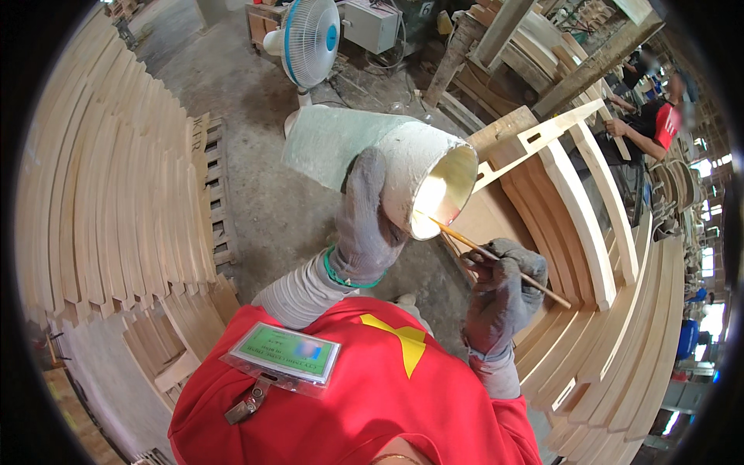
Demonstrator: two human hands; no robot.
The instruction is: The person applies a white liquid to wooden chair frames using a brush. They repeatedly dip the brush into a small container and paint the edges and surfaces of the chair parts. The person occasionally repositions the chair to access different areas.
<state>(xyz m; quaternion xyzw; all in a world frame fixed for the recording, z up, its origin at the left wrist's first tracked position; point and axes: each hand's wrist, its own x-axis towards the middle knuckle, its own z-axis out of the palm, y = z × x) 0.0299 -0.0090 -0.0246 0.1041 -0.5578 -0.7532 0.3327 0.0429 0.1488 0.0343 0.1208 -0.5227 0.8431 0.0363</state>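
Observation:
My left hand, in a grey work glove, grips a glue-crusted white can tilted on its side, its shiny open mouth facing right. My right hand, also gloved in grey, holds a thin wooden stick whose tip reaches into the lower rim of the can. A green band sits on my left wrist. Just right of my hands lie curved pale wooden parts stacked in a fan.
A long row of curved wooden slats stands on my left over a pallet. A blue and white floor fan is at the top. Another person in red and black works at the upper right among timber.

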